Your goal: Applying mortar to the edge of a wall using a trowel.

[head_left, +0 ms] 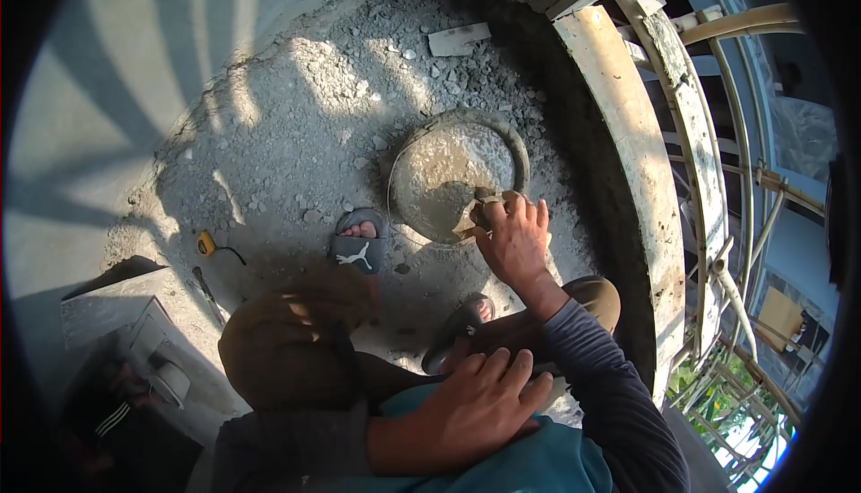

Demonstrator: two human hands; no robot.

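A round bucket (430, 172) holds grey, wet-looking mortar near the middle of the view. My right hand (511, 242) reaches to its right front part, fingers curled round what looks like a mortar-smeared trowel (471, 219), mostly covered by the hand. Low in the view, my left hand (466, 408) lies over my lap with loosely bent, separated fingers and no visible object in them. My sandalled feet are beside the bucket, the left foot (359, 237) at its lower left.
Rubble (341, 89) covers the floor, with a yellow tape measure (205, 243) at left. A pale ledge (628, 161) and bamboo scaffolding (744, 287) run along the right. A grey wall (126, 62) rises upper left; a block (108, 305) sits lower left.
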